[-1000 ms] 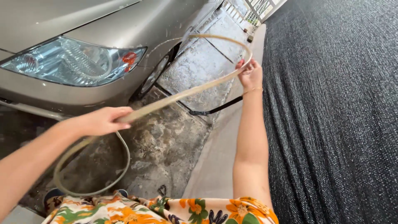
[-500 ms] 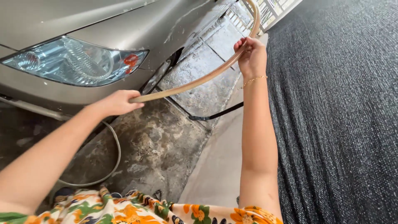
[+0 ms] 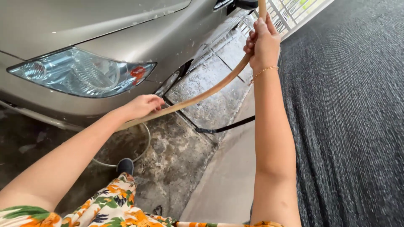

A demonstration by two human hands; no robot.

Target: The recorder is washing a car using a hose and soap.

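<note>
Both hands have climbed; the right hand [image 3: 264, 42] is wrapped tight round the tan hose [image 3: 210, 89] far up, the left hand [image 3: 144, 106] closed on it near the wet car [image 3: 139, 38]; next, keep both grips firm.

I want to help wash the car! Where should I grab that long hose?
Probably the straight stretch of the tan hose between the left hand and the right hand. Come from above and close your grip around it: it hangs taut there, off the wet floor.

car [image 3: 126, 29] left, mat [image 3: 349, 113] right, hose [image 3: 210, 90] between
</note>
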